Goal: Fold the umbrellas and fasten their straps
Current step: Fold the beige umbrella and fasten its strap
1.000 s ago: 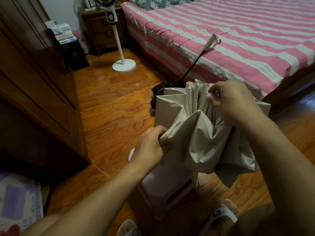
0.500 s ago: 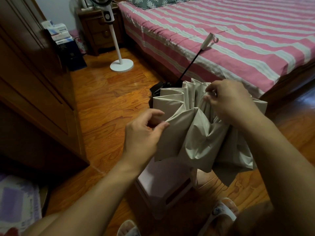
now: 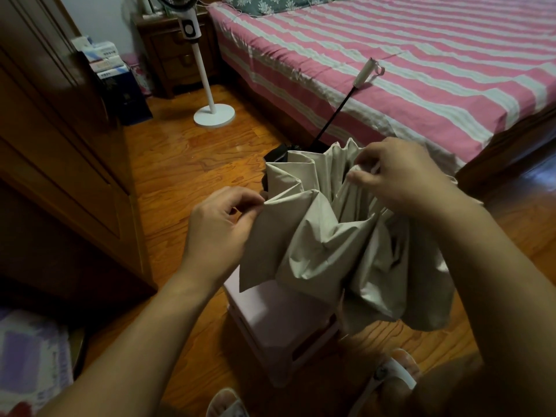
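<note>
A beige umbrella (image 3: 325, 236) with a black lining hangs collapsed in loose pleats between my hands, over a pale pink stool (image 3: 279, 320). Its black shaft runs up and away to a white handle (image 3: 364, 72) that lies at the edge of the bed. My left hand (image 3: 219, 227) pinches the outer edge of a pleat on the left side. My right hand (image 3: 397, 173) pinches a fold of the canopy near its top, on the right. No strap is visible.
A bed with a pink and white striped sheet (image 3: 421, 70) fills the right and far side. A white standing fan (image 3: 207, 85) and a dark bedside cabinet (image 3: 174, 55) stand ahead. A wooden wardrobe (image 3: 60, 161) lines the left. My sandalled feet (image 3: 397, 374) are on the wooden floor.
My left hand let go of a lower fold, rose and now pinches the edge of a pleat higher on the left. My right hand kept its hold near the top.
</note>
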`<move>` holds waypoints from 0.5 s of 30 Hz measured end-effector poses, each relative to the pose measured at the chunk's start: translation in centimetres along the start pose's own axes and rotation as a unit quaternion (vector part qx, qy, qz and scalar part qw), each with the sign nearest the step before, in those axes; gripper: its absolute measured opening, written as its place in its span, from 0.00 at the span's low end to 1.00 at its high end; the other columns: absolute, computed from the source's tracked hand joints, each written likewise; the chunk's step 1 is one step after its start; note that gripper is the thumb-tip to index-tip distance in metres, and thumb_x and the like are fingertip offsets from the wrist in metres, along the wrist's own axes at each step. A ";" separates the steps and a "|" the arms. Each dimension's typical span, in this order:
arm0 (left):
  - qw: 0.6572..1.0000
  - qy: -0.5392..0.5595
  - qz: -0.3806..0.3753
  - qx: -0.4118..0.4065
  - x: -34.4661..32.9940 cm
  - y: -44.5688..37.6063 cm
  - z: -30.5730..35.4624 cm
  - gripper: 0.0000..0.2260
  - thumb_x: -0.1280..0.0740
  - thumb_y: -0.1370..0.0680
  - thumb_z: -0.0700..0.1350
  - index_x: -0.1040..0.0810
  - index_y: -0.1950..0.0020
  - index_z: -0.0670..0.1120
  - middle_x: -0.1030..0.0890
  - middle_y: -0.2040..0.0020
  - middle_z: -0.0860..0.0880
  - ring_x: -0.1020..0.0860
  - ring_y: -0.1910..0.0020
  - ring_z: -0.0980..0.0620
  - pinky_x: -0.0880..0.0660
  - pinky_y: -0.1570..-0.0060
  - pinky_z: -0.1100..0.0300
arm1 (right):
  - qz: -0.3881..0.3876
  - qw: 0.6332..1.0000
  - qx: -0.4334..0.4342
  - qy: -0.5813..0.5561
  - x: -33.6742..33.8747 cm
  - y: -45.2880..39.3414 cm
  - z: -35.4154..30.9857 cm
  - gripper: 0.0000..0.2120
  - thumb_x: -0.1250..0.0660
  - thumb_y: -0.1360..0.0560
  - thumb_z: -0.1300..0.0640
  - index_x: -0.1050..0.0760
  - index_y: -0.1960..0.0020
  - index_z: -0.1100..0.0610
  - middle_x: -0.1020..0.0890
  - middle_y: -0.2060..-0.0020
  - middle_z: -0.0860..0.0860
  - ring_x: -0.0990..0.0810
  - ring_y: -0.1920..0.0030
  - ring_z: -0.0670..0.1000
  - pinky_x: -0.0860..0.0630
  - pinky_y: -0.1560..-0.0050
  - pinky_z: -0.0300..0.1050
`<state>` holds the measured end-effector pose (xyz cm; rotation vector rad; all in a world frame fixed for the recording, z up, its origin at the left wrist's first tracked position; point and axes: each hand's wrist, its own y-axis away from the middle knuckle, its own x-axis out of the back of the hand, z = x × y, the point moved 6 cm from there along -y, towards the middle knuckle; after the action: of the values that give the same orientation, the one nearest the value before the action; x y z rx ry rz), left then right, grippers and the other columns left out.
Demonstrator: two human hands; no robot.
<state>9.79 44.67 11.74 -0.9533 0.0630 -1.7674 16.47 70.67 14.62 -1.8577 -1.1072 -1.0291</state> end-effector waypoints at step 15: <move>0.986 -0.069 -0.111 -0.106 -5.2 3.8 2.7 0.10 0.29 0.22 0.45 0.19 0.41 0.50 0.21 0.50 0.54 0.21 0.52 0.53 0.22 0.55 0.53 | -0.012 0.999 0.044 -0.018 -1.1 -0.4 -1.4 0.10 0.29 0.21 0.50 0.18 0.43 0.54 0.17 0.50 0.50 0.21 0.50 0.52 0.23 0.48 0.51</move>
<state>14.92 48.40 8.84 -1.2755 0.0575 -1.9201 15.42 69.26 14.25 -1.8039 -1.1795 -0.9486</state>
